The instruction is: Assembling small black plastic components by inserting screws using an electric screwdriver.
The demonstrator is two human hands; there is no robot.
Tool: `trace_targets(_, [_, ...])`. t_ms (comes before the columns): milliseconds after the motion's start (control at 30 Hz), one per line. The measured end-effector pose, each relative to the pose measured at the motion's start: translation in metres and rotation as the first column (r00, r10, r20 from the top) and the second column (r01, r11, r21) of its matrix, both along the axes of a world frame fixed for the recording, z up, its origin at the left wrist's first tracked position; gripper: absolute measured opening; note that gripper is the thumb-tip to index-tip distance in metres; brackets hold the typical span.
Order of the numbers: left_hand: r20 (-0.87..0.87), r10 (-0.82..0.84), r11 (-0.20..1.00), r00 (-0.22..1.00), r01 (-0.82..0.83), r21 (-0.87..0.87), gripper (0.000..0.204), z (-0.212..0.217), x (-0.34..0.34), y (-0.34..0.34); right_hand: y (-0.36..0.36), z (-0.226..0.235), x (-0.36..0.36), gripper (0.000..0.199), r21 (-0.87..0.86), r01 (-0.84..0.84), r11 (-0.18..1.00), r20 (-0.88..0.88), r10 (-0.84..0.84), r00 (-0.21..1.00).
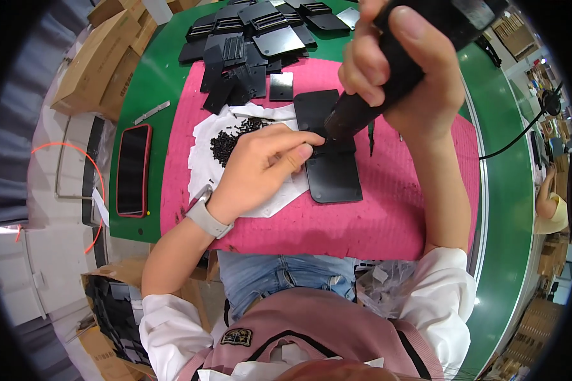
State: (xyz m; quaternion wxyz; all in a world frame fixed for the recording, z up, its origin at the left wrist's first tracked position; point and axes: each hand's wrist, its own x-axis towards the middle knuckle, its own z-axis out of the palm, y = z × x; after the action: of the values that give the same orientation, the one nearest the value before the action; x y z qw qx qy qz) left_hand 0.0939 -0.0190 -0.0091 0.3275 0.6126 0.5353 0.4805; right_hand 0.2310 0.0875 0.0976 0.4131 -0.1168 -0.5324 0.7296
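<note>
Your right hand [429,89] is wrapped around a black power screwdriver [394,76], gripping it firmly. The tool's long axis slants: its thick end is up and to the right, and its nose points down and to the left, at the middle of a black hinged plate [334,181]. Whether the tip touches the plate, you cannot tell from here.

That plate lies flat in front of you on the pink mat [388,222], its left side over the white sheet [276,200]. Its long axis runs away from you, the near end turned slightly right, with the joint across its middle. Your left hand [254,165] reaches in from the left, index finger stretched to the right, beside the screwdriver's nose. Whether finger and thumb pinch anything is unclear.

Left of the plate, small black screws [224,145] lie heaped on the sheet; a phone [133,171] lies further left.
</note>
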Motion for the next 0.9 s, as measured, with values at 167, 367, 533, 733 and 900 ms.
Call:
trace_targets(167, [0.221, 0.034, 0.983, 0.975, 0.008, -0.186, 0.024, -0.0061, 0.0027, -0.0021, 0.0054, -0.0007, -0.0004, 0.024, 0.049, -0.033, 0.998, 0.071, 0.029, 0.997])
trace_targets(367, [0.434, 0.133, 0.963, 0.891, -0.013, -0.270, 0.027, -0.0081, 0.0064, 0.0024, 0.0062, 0.0038, 0.0015, 0.025, 0.132, -0.055, 0.990, 0.164, 0.033, 0.986])
trace_targets(533, [0.460, 0.187, 0.960, 0.868, -0.062, -0.274, 0.028, -0.0078, 0.0089, 0.0015, 0.0065, 0.0050, 0.0033, 0.025, 0.154, -0.159, 0.975, 0.201, 0.127, 0.971])
trace_targets(733, [0.468, 0.235, 0.948, 0.852, -0.094, -0.305, 0.026, -0.0068, 0.0107, 0.0013, 0.0053, 0.0051, -0.0004, 0.021, 0.128, -0.219, 0.967, 0.202, 0.191, 0.961])
trace_targets(900, [0.468, 0.258, 0.944, 0.846, -0.118, -0.307, 0.026, -0.0040, 0.0103, 0.0001, 0.0100, 0.0056, -0.0036, 0.021, 0.227, -0.286, 0.931, 0.153, 0.256, 0.955])
